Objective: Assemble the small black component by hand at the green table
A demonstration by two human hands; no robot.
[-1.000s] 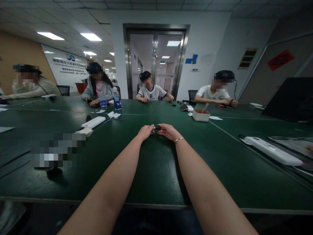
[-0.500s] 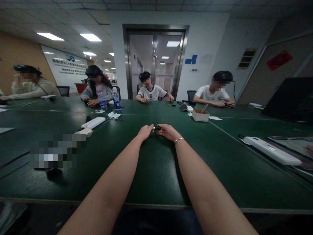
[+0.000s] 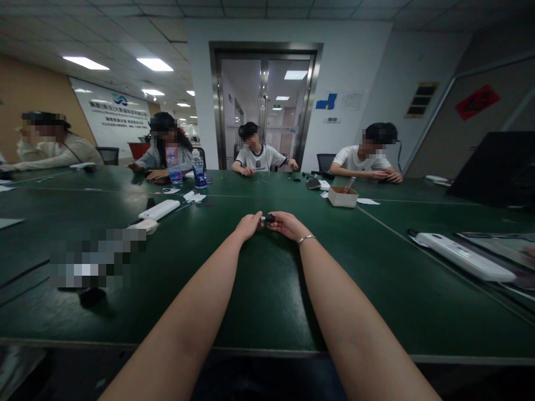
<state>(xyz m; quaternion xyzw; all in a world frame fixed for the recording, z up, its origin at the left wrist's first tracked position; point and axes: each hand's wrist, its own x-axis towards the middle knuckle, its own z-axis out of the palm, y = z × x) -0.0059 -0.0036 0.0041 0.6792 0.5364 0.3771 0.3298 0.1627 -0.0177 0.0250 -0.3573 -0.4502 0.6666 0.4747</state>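
Both my arms stretch out over a dark green table (image 3: 267, 289). My left hand (image 3: 248, 225) and my right hand (image 3: 286, 224) meet at the middle of the table, fingers pinched together. Between them sits a small black object (image 3: 270, 218) with a pale tip towards my left hand. Both hands pinch it. It is too small to name. A thin bracelet (image 3: 306, 239) circles my right wrist.
A white power strip (image 3: 463, 257) lies at the right, another white one (image 3: 159, 209) at the left. A small cardboard box (image 3: 343, 196) stands beyond my hands. Two bottles (image 3: 199, 168) and a dark laptop (image 3: 493, 167) are farther off. Several people sit around the far side.
My hands hold almost the same spot. The person at the far left of the door has stretched an arm out sideways along the table.
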